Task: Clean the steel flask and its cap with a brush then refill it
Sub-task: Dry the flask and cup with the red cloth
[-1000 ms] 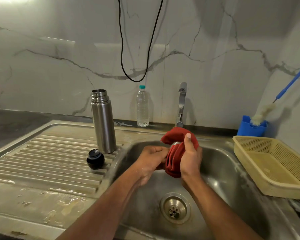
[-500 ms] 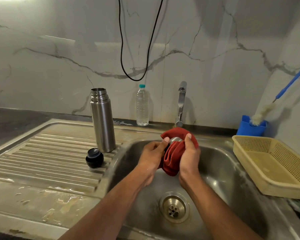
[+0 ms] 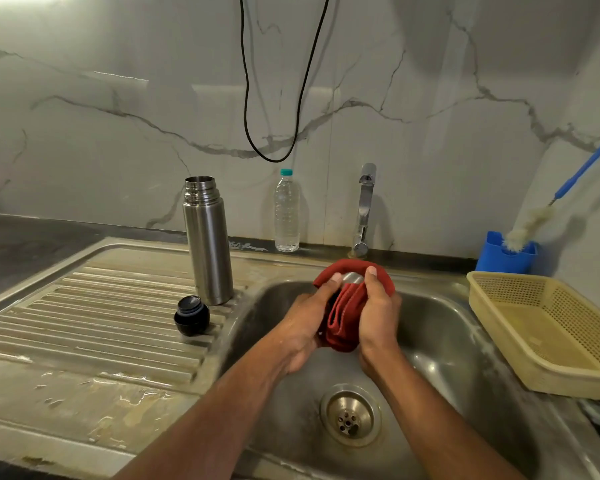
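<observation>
Flask point(image 3: 208, 244) stands upright and open-mouthed on the ribbed drainboard point(image 3: 84, 317), just left of the sink basin point(image 3: 440, 334). Black stopper point(image 3: 192, 315) sits in front of the flask, near its base, close to the basin's left rim. Steel cap point(image 3: 352, 278) is over the basin, mostly wrapped in a red cloth point(image 3: 343, 320), only a bit of metal showing at top. Left hand point(image 3: 307, 327) and right hand point(image 3: 376, 317) are close together, both closed around the cloth bundle with the cap inside; thumbs press near the exposed metal.

Risks, judged from this: hands and counter look wet, so the cap could slip out of the cloth and drop into the basin toward the drain point(image 3: 350, 415), likely denting or re-soiling it. A left elbow swing could knock the tall flask, which stands near the basin edge and would tip easily while empty. Stopper is round and rests on sloped ribs, so a nudge may roll it into the basin. Water bottle point(image 3: 287, 211) stands behind the basin beside the tap point(image 3: 364, 209); brush point(image 3: 534, 220) rests in a blue holder point(image 3: 504, 252) right of the basin, behind the yellow basket point(image 3: 555, 327). Reaching across for the bottle could catch the flask.
</observation>
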The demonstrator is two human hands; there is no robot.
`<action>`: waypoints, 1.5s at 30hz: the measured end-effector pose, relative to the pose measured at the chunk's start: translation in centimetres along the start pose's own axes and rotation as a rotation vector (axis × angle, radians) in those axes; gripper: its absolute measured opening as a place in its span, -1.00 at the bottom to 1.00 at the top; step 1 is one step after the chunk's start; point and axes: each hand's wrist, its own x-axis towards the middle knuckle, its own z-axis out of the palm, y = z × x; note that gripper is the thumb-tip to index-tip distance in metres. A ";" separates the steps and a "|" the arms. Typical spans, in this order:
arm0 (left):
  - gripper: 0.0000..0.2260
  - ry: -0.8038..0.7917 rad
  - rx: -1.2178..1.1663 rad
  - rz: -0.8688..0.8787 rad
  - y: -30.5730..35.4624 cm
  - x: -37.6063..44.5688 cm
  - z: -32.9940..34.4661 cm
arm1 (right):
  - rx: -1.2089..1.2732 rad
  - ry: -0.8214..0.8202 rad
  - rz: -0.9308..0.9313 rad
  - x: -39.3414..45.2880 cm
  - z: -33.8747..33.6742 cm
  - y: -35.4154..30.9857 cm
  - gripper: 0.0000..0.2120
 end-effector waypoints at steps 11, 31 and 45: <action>-0.57 0.036 -0.034 0.152 0.8 0.0 -1.2 | -0.114 -0.165 -0.181 -0.1 0.2 0.4 -0.77; -0.68 0.123 0.057 0.275 0.3 0.9 -2.2 | -0.197 -0.191 -0.129 0.8 0.0 0.2 -0.67; -0.32 0.132 0.080 0.489 0.6 0.6 -2.0 | 0.013 -0.148 0.253 1.4 -0.1 0.3 -0.55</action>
